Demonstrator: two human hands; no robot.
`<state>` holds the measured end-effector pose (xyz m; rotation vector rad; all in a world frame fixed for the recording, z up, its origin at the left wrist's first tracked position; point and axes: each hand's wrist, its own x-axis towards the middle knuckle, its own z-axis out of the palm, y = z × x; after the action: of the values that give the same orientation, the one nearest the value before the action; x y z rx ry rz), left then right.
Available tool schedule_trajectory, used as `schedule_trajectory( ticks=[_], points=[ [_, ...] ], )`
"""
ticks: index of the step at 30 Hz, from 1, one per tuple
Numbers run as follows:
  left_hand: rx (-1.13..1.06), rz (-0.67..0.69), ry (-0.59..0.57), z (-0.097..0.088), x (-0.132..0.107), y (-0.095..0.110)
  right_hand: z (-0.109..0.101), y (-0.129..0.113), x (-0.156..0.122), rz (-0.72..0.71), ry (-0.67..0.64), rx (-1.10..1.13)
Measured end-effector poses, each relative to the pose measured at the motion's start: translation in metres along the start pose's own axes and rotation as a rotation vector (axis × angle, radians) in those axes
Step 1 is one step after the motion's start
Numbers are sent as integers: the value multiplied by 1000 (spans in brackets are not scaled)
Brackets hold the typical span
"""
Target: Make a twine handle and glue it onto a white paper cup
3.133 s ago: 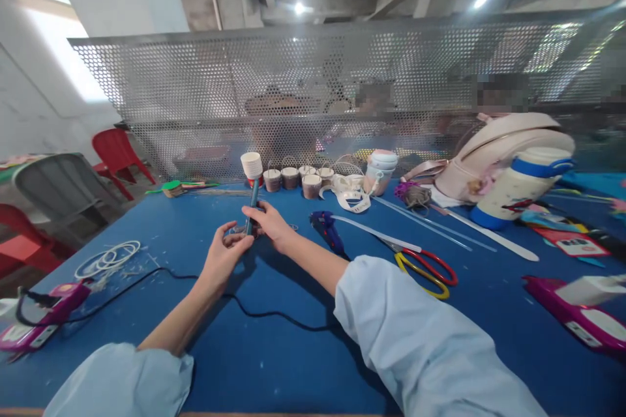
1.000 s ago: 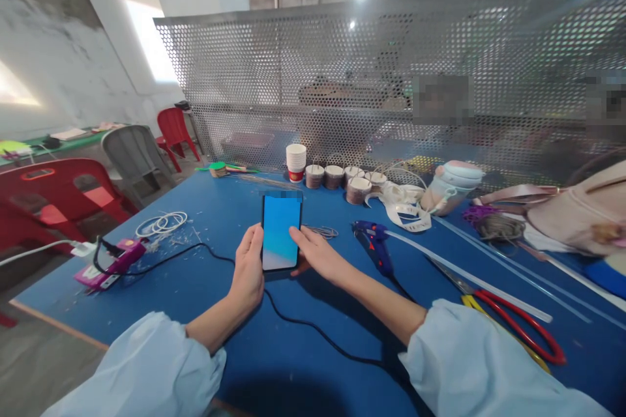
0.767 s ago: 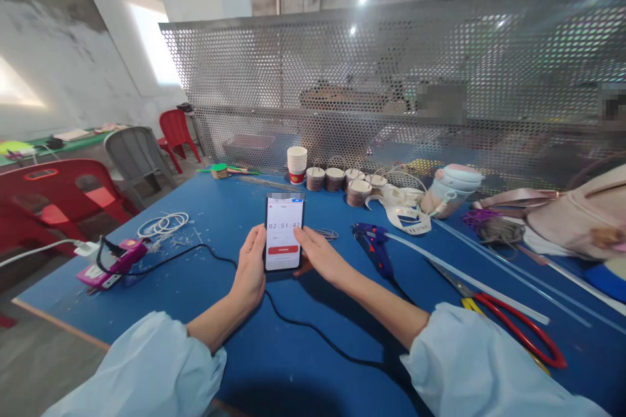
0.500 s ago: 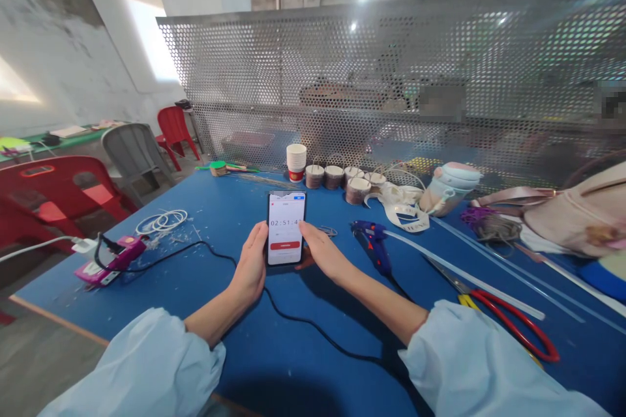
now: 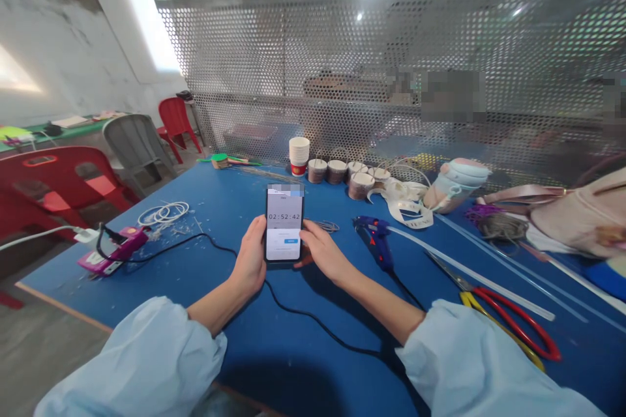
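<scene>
Both my hands hold a smartphone (image 5: 284, 223) upright above the blue table (image 5: 254, 352). Its lit white screen reads 02:52:42 over a small blue button. My left hand (image 5: 250, 259) is closed on the phone's left edge. My right hand (image 5: 323, 252) grips its right edge with the thumb near the screen. Just right of my right hand lies a blue glue gun (image 5: 374, 242), whose black cord (image 5: 303, 319) runs under my forearms.
Red-and-yellow scissors (image 5: 508, 322) and long glue sticks (image 5: 469, 272) lie at right. Small cups (image 5: 337, 171), a stack of paper cups (image 5: 298, 154), ribbon and a bottle (image 5: 456, 182) line the perforated metal screen (image 5: 342, 78). A pink power strip (image 5: 113, 256) and white wire coils (image 5: 163, 213) sit at left; red chairs stand beyond.
The phone went from edge-on to facing me; its screen turned from plain blue to a timer, and the red button became a blue one. My hands barely shifted.
</scene>
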<state>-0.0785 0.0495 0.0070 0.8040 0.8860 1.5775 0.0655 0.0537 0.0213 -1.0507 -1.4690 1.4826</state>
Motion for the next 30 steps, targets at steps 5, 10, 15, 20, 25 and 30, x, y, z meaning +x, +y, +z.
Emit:
schedule_trajectory(
  ticks=[5,10,15,20,25,30],
  points=[
    [-20,-17,5,-1,0,0,0,2,0,-5,-1,-29],
    [-58,-57,23,-1,2,-1,1,1,0,-9,2,-39],
    [-85,-121,4,-1,3,-1,1,3,-1,-4,18,-51],
    [-102,-180,0,0,1,0,2,6,-2,-1,29,-49],
    [-105,-220,-1,3,0,1,2,11,-3,-16,8,-20],
    [-101,-246,-15,4,-1,0,1,17,-3,-27,5,-8]
  ],
)
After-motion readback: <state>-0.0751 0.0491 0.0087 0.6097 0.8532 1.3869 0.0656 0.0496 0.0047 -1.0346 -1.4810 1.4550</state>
